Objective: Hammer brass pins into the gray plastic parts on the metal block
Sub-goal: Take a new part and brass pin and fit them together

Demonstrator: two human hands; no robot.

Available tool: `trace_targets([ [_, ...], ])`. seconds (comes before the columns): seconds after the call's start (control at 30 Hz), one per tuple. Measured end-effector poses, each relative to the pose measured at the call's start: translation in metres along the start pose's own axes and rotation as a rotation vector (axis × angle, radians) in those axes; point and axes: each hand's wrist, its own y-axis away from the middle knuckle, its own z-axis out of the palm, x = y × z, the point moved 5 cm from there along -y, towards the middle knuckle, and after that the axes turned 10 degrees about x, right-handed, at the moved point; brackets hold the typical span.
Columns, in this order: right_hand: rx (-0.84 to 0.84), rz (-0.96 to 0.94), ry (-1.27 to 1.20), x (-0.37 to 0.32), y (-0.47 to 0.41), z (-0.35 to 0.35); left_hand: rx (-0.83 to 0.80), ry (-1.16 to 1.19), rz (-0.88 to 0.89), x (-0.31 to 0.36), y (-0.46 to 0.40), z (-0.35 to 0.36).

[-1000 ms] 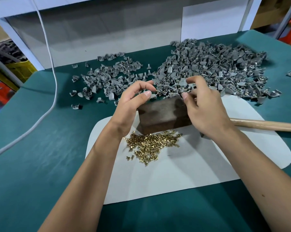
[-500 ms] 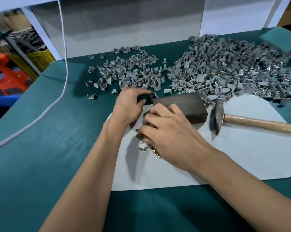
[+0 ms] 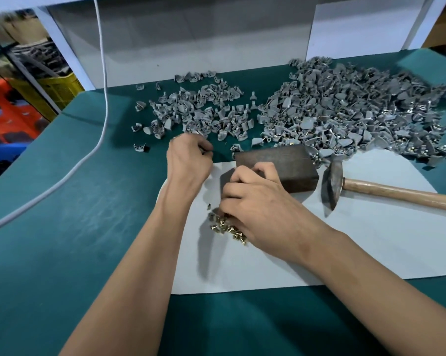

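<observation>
Head view: the step in hand looks like fetching a pin and a part together, and it goes best if the right hand (image 3: 263, 209) lifts a single pin by its shank instead of raking several out of the small heap of brass flat-headed pins (image 3: 225, 227) on the pale paper sheet (image 3: 370, 242). That hand lies palm-down over the heap, fingers curled into it; whether a pin is pinched yet is hidden. The left hand (image 3: 187, 163) sits well apart from it at the near edge of the smaller scatter of gray curved plastic parts (image 3: 204, 111), knuckles up, fingers bent as if closing on a piece, though I cannot tell if it grips one. The dark rectangular metal block (image 3: 278, 163) stands bare just beyond the right hand, with the wooden-handled steel hammer (image 3: 370, 188) lying untouched beside it and the larger gray pile (image 3: 358, 111) behind
</observation>
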Motion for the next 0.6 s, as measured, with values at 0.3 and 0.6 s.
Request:
trace_targets([
  [0.3,-0.013,-0.013,-0.123,0.001,0.004,-0.011,-0.010,0.107,0.017,0.010,-0.001,0.000],
  [0.6,0.333,0.084,-0.294,0.021,0.007,-0.030,0.145,0.642,-0.106,0.023,0.000,-0.008],
])
